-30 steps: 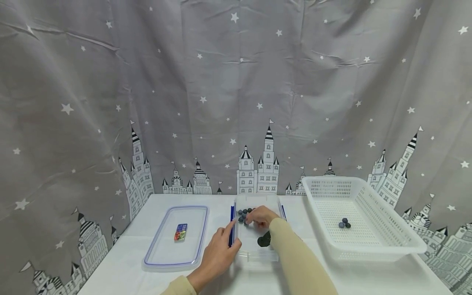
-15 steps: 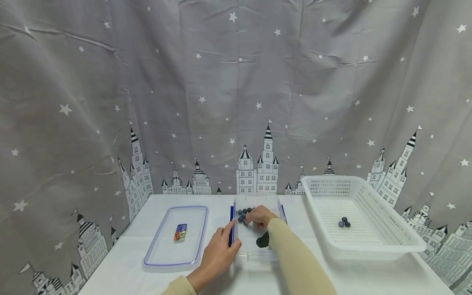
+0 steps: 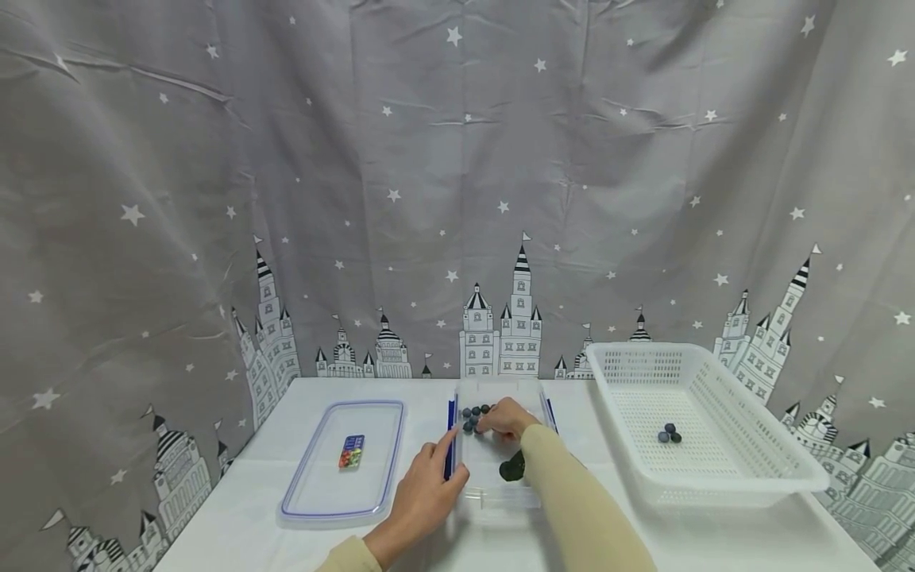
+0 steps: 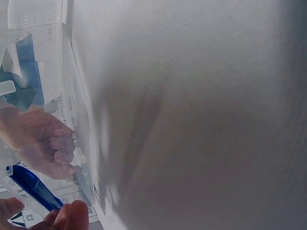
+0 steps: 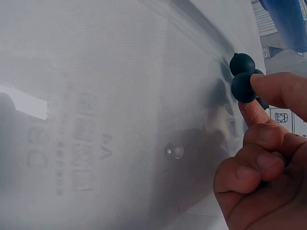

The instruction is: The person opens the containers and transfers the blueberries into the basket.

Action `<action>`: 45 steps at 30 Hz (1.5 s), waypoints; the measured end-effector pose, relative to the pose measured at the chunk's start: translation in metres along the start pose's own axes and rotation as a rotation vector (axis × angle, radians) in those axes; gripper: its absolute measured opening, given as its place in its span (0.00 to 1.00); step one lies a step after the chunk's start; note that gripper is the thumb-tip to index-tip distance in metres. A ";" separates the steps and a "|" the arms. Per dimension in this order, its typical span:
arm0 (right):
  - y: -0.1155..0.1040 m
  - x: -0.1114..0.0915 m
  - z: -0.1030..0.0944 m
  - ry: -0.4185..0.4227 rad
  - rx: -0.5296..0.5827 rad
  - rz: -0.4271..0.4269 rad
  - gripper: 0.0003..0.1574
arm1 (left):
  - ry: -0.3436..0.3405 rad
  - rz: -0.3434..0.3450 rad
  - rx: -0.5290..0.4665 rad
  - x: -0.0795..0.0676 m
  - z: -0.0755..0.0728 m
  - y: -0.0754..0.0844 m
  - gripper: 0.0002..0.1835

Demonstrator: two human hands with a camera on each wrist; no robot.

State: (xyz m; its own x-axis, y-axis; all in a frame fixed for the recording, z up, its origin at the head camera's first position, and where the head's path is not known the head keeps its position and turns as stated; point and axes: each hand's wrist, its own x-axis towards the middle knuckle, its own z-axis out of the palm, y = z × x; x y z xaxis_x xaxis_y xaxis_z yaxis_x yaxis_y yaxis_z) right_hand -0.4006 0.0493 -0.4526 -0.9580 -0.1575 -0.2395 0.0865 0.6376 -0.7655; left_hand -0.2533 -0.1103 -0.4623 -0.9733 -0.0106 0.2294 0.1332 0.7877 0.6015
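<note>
A clear plastic food container (image 3: pixel 493 494) with blue side flaps stands on the white table. Several dark blueberries (image 3: pixel 469 424) sit together toward its back left. Inside it, my right hand (image 3: pixel 509 419) pinches a blueberry (image 5: pixel 243 87) between thumb and index finger, the other fingers curled; another blueberry (image 5: pixel 242 64) touches that one. My left hand (image 3: pixel 426 483) is at the container's left side, index finger and thumb spread, touching it near the blue flap (image 4: pixel 36 188). The right hand and sleeve cover part of the container's interior.
A clear lid (image 3: pixel 314 488) with a blue-purple seal and a colourful label (image 3: pixel 351 452) lies at left. At right stands a white perforated basket (image 3: pixel 715 397) holding three blueberries (image 3: pixel 669 429). A dark object (image 3: pixel 511 467) shows beside the right sleeve. Behind hangs a grey curtain (image 3: pixel 400 159).
Almost nothing moves; the head view shifts slightly. Both hands keep their places at the container, and the blueberries in the container and basket look the same.
</note>
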 end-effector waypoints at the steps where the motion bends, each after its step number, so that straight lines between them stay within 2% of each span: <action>1: 0.001 0.001 0.000 0.000 -0.005 -0.001 0.10 | -0.001 0.000 0.002 0.000 0.000 0.000 0.35; 10: -0.001 0.000 -0.004 -0.025 -0.019 -0.027 0.12 | 0.003 0.003 0.001 0.000 0.000 0.000 0.35; 20: -0.020 -0.005 -0.018 -0.039 0.015 -0.067 0.18 | 0.020 -0.005 0.011 0.002 -0.001 -0.002 0.34; 26: -0.027 -0.007 -0.030 -0.046 0.005 -0.109 0.20 | 0.027 0.019 0.003 0.002 -0.001 -0.002 0.34; 37: -0.036 -0.008 -0.052 -0.073 0.069 -0.156 0.15 | 0.033 0.007 -0.008 0.001 0.001 -0.001 0.33; 45: -0.036 -0.012 -0.076 -0.077 0.071 -0.211 0.14 | 0.047 0.018 -0.006 0.000 0.002 -0.001 0.34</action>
State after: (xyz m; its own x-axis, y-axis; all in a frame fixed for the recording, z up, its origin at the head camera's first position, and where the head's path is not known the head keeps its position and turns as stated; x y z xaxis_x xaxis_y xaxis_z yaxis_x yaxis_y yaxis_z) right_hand -0.4135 0.0853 -0.3767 -0.9334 -0.3408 -0.1127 -0.0918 0.5301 -0.8430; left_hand -0.2537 -0.1098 -0.4650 -0.9609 -0.0259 0.2758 0.1515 0.7843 0.6016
